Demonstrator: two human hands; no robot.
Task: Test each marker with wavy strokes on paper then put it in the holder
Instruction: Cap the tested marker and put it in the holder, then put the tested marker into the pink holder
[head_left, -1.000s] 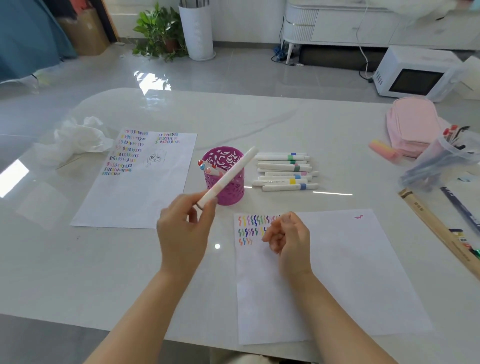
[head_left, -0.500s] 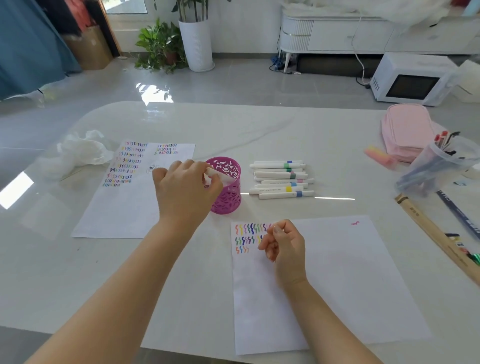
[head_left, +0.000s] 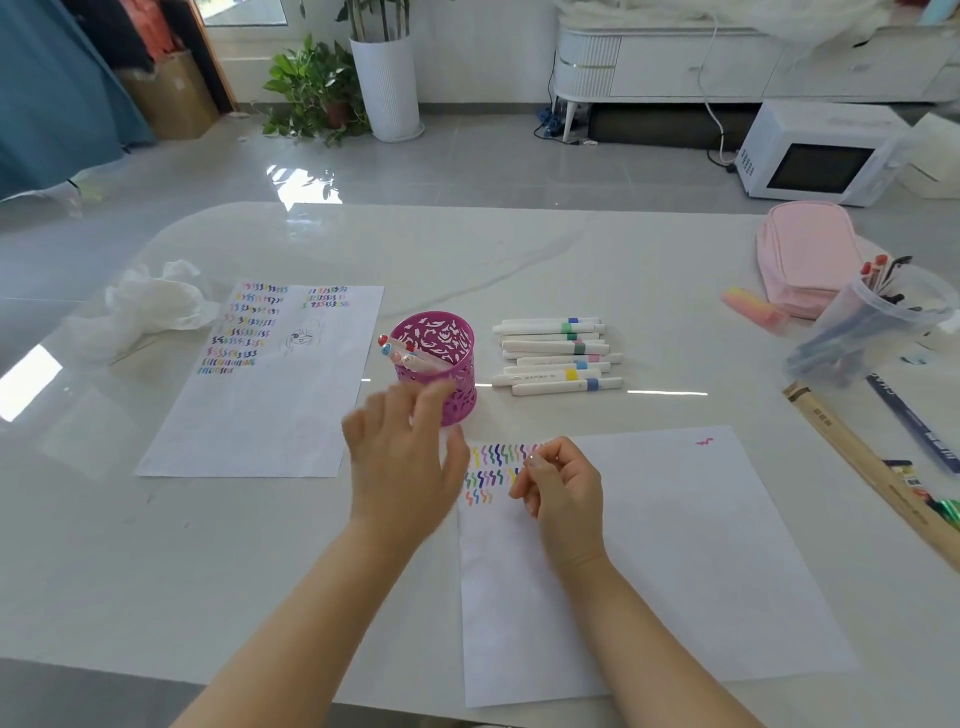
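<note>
A: Starting at the table's (head_left: 597, 249) left edge, what is seen?

B: A filled sheet (head_left: 270, 384), then the left hand (head_left: 402, 462), spread and empty, just in front of the holder (head_left: 439, 364), where tested markers (head_left: 410, 356) are leaned.

A: And the next markers?

B: A row of untested markers (head_left: 553, 356) is laid right of the holder, long axes running left to right. The right hand (head_left: 563, 488), loosely curled on the paper (head_left: 675, 545), is judged nearer; whether something is pinched cannot be told.
</note>
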